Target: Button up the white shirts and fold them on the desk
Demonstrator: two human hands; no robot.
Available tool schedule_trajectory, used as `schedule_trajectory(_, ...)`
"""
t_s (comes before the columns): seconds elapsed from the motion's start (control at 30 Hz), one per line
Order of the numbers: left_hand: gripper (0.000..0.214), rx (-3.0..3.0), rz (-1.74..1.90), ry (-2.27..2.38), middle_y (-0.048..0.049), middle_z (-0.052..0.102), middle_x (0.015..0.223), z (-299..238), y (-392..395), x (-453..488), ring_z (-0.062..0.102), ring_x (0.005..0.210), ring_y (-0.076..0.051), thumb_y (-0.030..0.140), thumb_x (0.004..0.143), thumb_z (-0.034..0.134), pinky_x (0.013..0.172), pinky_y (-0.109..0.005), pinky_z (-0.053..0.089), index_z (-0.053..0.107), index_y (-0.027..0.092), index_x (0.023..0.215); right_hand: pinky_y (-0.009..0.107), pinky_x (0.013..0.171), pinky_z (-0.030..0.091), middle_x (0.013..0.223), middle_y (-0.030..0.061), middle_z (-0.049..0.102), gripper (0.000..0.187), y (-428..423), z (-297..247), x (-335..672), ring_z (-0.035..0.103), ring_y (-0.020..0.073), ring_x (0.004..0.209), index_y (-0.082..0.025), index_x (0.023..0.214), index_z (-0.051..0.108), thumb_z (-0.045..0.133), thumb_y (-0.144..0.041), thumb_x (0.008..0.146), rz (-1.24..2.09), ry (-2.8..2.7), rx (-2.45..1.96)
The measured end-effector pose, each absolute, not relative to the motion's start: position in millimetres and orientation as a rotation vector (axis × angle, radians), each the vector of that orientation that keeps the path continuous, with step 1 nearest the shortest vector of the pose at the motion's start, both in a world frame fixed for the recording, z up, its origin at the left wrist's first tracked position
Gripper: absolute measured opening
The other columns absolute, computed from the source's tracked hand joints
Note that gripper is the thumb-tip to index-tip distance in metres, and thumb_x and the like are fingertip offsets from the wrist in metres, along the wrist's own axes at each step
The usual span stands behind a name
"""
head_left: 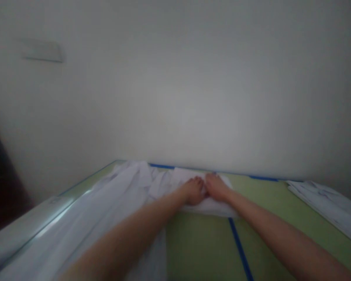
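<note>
A white cloth [193, 210] lies partly folded at the far side of a green surface, under both hands. My left hand [194, 190] is closed on it, with curled fingertips pressed into the fabric. Right beside it, my right hand [218, 187] also has its fingers bent down and closed on the cloth. The hands nearly touch each other. To the left, a long white fabric [105, 218] spreads toward me in loose folds. Whether it is one piece with the cloth under my hands, I cannot tell. Blur hides the finer finger detail.
The green tabletop [199, 246] carries blue tape strips [240, 249]. A folded white cloth stack [330, 207] lies at the right edge. Behind the table rises a pale wall [178, 86] with a switch plate [42, 50]. Something dark [2, 179] stands at far left.
</note>
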State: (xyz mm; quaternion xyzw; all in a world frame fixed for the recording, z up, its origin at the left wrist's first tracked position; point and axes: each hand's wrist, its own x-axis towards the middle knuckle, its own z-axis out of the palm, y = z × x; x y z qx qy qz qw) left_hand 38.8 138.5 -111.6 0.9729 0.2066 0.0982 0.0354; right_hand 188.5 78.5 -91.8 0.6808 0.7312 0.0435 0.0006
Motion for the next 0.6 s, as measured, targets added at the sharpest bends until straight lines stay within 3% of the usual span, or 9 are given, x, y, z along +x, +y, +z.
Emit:
schedule_trajectory(0.1, 0.087, 2.992, 0.251, 0.812, -0.0182, 0.027, 0.145, -131.2, 140.2, 29.4, 0.023, 0.134, -0.029, 0.071, 0.079, 0.025, 0.108, -0.042, 0.018, 0.027, 0.009, 0.140, 0.044, 0.107, 0.018, 0.143, 0.0204, 0.029, 0.062, 59.0, -129.1, 211.1, 0.023, 0.0279, 0.134, -0.003, 0.139, 0.030, 0.027, -0.044, 0.092, 0.137, 2.276, 2.240)
schedule_trajectory(0.2, 0.102, 3.009, 0.243, 0.907, -0.0203, 0.029, 0.144, -135.1, 150.5, 13.5, 0.024, 0.133, -0.031, 0.081, 0.070, 0.027, 0.109, -0.041, 0.015, 0.030, 0.006, 0.139, 0.043, 0.109, 0.015, 0.145, 0.0203, 0.025, 0.076, 51.0, -151.5, 239.7, 0.021, 0.0285, 0.135, -0.002, 0.141, 0.026, 0.023, -0.058, 0.089, 0.089, 2.250, 2.362)
schedule_trajectory(0.4, 0.113, 3.025, 0.096, 0.944, -0.0223, 0.031, 0.142, -125.5, 176.1, -17.4, 0.028, 0.132, -0.032, 0.087, 0.060, 0.034, 0.108, -0.038, 0.019, 0.034, 0.004, 0.136, 0.039, 0.108, 0.020, 0.144, 0.0223, 0.025, 0.085, 40.9, -155.6, 292.0, 0.024, 0.0289, 0.134, 0.002, 0.139, 0.029, 0.022, -0.065, 0.085, -0.043, 2.200, 2.433)
schedule_trajectory(0.5, 0.114, 3.052, -0.041, 0.858, -0.0216, 0.029, 0.143, -111.9, 188.8, -17.0, 0.028, 0.132, -0.032, 0.086, 0.057, 0.039, 0.107, -0.037, 0.020, 0.032, 0.005, 0.138, 0.044, 0.105, 0.022, 0.139, 0.0247, 0.034, 0.086, 46.2, -137.6, 289.6, 0.032, 0.0329, 0.128, 0.000, 0.133, 0.040, 0.025, -0.068, 0.083, -0.051, 2.191, 2.373)
schedule_trajectory(0.6, 0.106, 3.084, -0.023, 0.755, -0.0192, 0.023, 0.146, -98.4, 197.7, 3.0, 0.022, 0.135, -0.030, 0.082, 0.065, 0.036, 0.108, -0.037, 0.016, 0.027, 0.008, 0.141, 0.050, 0.103, 0.021, 0.135, 0.0265, 0.038, 0.089, 61.1, -119.9, 255.2, 0.034, 0.0366, 0.126, -0.002, 0.128, 0.046, 0.027, -0.073, 0.078, -0.030, 2.232, 2.347)
